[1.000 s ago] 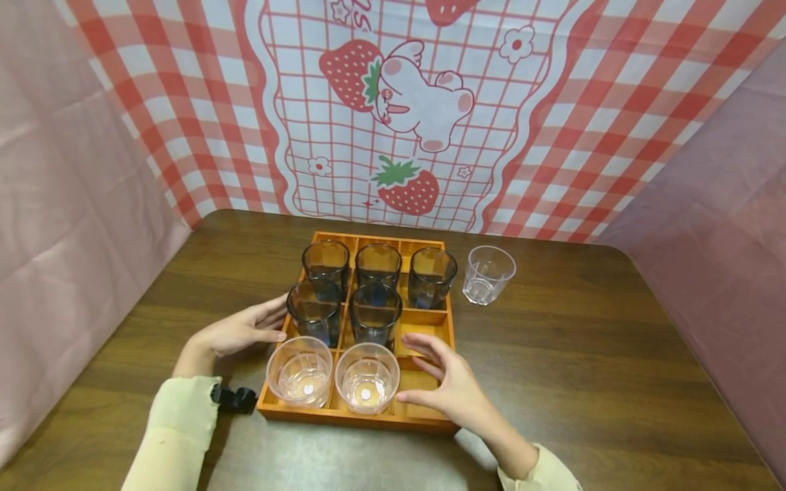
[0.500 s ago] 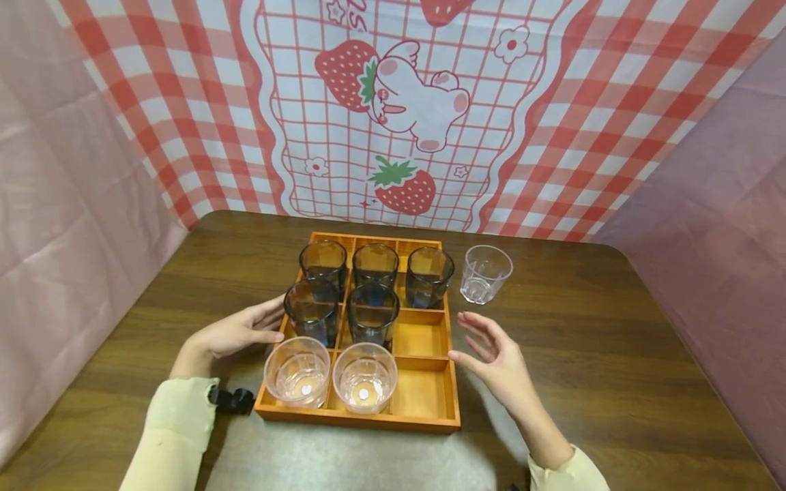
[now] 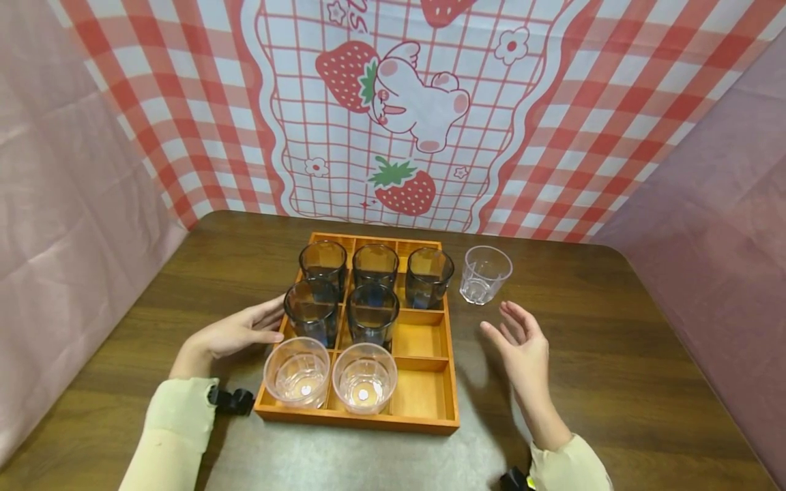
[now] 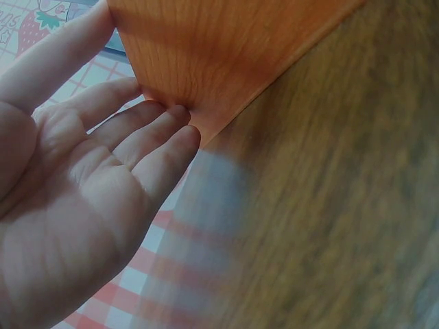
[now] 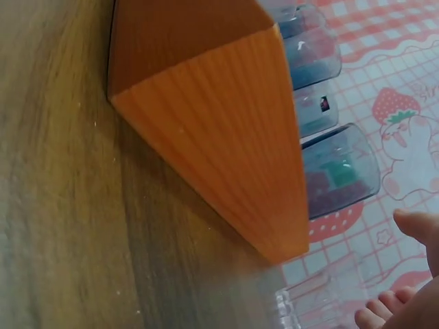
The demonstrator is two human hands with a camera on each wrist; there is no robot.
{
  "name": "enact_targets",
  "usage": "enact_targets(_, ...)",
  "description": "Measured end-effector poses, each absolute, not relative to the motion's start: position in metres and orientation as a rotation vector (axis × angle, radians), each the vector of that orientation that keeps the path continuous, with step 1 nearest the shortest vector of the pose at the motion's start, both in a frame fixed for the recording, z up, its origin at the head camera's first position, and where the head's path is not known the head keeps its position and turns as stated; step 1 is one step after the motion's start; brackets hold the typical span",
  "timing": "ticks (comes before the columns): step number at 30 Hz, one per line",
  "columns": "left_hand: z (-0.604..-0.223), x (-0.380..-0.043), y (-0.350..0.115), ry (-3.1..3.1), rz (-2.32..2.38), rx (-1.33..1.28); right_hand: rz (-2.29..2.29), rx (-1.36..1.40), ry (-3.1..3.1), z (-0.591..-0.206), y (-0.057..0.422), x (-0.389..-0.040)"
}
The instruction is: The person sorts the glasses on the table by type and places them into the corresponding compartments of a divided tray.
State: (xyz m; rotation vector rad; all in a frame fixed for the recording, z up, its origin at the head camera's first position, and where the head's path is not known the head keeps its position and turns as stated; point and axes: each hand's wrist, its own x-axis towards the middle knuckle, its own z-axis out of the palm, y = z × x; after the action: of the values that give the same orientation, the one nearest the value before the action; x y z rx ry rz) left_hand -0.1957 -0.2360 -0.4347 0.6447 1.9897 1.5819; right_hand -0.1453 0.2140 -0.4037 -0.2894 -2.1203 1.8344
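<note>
My left hand (image 3: pixel 236 332) rests against the left side of a wooden compartment tray (image 3: pixel 454 382). In the left wrist view its fingertips (image 4: pixel 180 113) touch the tray's outer wall, with the fingers loosely extended. My right hand (image 3: pixel 525 348) hovers right of the tray, thumb and fingers spread apart, holding nothing. Just beyond its fingertips a clear faceted cup (image 3: pixel 480 283) stands upright on the table. Two clear cups, a left one (image 3: pixel 299 375) and a middle one (image 3: pixel 365 378), stand in the tray's front row. Several dark tinted glasses (image 3: pixel 372 317) fill compartments behind them.
The tray sits on a brown wooden table (image 3: pixel 589 341). Behind the table hangs a red-and-white checked cloth (image 3: pixel 393 123) with strawberry prints. Pink curtains, a left one (image 3: pixel 74 204) and a right one (image 3: pixel 718 177), flank it. A black wrist device (image 3: pixel 232 401) sits at the left cuff.
My right hand has moved from over the tray's right front compartments, out to the right and up toward the lone clear cup. The left hand has stayed at the tray's side.
</note>
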Motion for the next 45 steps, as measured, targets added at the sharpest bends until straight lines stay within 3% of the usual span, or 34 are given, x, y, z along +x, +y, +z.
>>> enact_targets(24,-0.436,-0.197,-0.236,1.987,1.592,0.669,1.435,-0.384,-2.151,-0.415,0.220,-0.216)
enact_targets(45,-0.437,-0.197,-0.237,1.986,1.591,0.657,1.374,-0.413,-2.156,-0.425,0.219,-0.243)
